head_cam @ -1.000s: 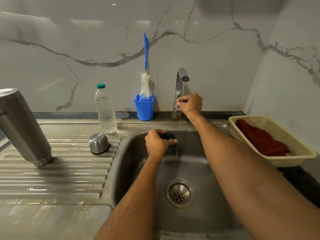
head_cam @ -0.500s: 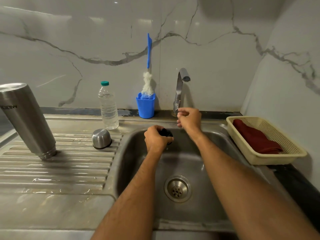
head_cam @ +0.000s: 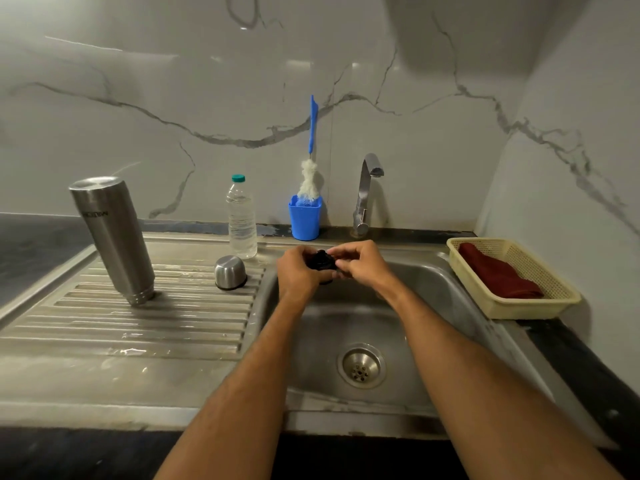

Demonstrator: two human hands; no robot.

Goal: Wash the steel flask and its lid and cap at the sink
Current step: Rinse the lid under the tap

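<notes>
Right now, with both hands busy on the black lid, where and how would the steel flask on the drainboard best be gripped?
Grip the steel flask around its plain cylindrical middle, coming from its right, sink-facing side. It stands inverted on the drainboard, so the body offers the widest straight surface and nothing stands close on that side. The left hand is nearest, though it now holds the black lid with the right hand.

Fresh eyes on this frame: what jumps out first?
Both hands meet over the sink: the left hand and right hand grip a small black lid. On the drainboard at left stands an upside-down steel flask, with its steel cap nearer the sink. A blue-handled brush stands in a blue cup against the wall.
</notes>
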